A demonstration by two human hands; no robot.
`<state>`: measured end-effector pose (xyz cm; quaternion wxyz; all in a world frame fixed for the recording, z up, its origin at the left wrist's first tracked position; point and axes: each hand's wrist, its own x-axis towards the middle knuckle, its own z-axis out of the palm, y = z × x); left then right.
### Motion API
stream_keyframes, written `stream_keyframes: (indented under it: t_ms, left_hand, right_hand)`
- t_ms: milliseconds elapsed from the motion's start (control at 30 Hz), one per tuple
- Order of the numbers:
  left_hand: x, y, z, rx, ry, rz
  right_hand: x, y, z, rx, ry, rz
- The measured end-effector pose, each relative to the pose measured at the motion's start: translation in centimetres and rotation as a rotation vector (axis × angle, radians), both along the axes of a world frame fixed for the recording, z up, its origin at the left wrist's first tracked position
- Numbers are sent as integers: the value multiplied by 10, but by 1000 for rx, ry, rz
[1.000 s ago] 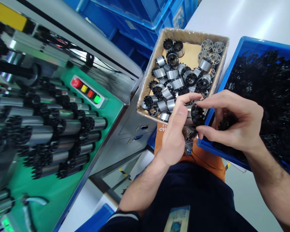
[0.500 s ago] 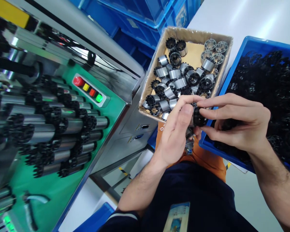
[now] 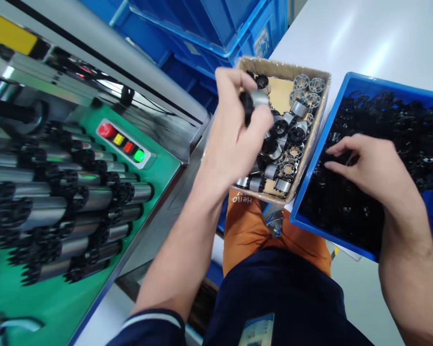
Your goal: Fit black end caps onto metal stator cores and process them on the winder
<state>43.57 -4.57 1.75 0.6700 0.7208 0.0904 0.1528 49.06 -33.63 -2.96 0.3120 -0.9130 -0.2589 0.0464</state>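
Over the left part of a cardboard box (image 3: pixel 310 166), my left hand (image 3: pixel 234 125) grips a metal cylinder with a black toothed end (image 3: pixel 259 98) between thumb and fingers. Several similar metal and black parts (image 3: pixel 279 126) lie inside the box, with plain silver rings (image 3: pixel 301 82) in its back right corner. My right hand (image 3: pixel 364 163) is over a blue bin (image 3: pixel 335 229) full of black toothed rings (image 3: pixel 393 120). Its thumb and forefinger are nearly together, and whatever may be between them is too small to make out.
To the left, a green-topped machine table (image 3: pixel 104 283) carries rows of metal cylinders (image 3: pixel 45 211), pliers (image 3: pixel 18 324) and a button box (image 3: pixel 124 144). Blue crates (image 3: pixel 202 24) stand behind. A white table (image 3: pixel 321 38) extends at the back right.
My hands were together at the box's front right, around one part. They have separated: the left has moved left and back with a cylinder, the right has gone over the blue bin.
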Motion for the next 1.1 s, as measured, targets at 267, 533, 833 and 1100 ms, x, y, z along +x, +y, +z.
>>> stream_keyframes:
  t_ms: [267, 533, 833, 1100]
  left_hand:
    - [149, 38, -52, 797, 223, -223]
    - [90, 34, -6, 431, 58, -219]
    - [-88, -6, 1, -342, 103, -248]
    - [-115, -36, -3, -554, 271, -202]
  right_hand:
    - [-10, 28, -9, -762, 325, 178]
    - [-5, 24, -6, -696, 375, 213]
    - [2, 8, -6, -572, 353, 114]
    - [-20, 13, 32, 386, 193, 2]
